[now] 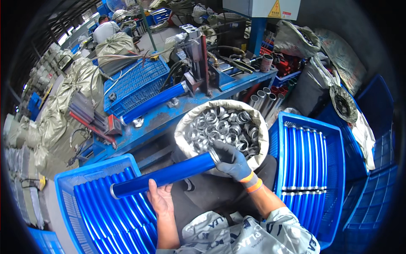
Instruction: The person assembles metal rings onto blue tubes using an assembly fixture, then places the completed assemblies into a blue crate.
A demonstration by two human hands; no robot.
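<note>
A shiny blue tube (165, 174) lies slanted across my lap. My bare left hand (160, 199) grips it from below near its lower left end. My right hand (231, 163), in a grey glove with orange cuff bands, closes over the tube's upper right end, where a silver ring (214, 155) sits on the tip. Just beyond that hand stands a white sack (182, 127) filled with several silver metal rings (222, 127).
A blue crate (67, 182) of blue tubes sits at my left, another blue crate (334, 139) with tubes in rows at my right. Ahead is a blue workbench (169, 114) with a press machine (195, 55) holding a blue tube (154, 101). A person (105, 28) sits far back.
</note>
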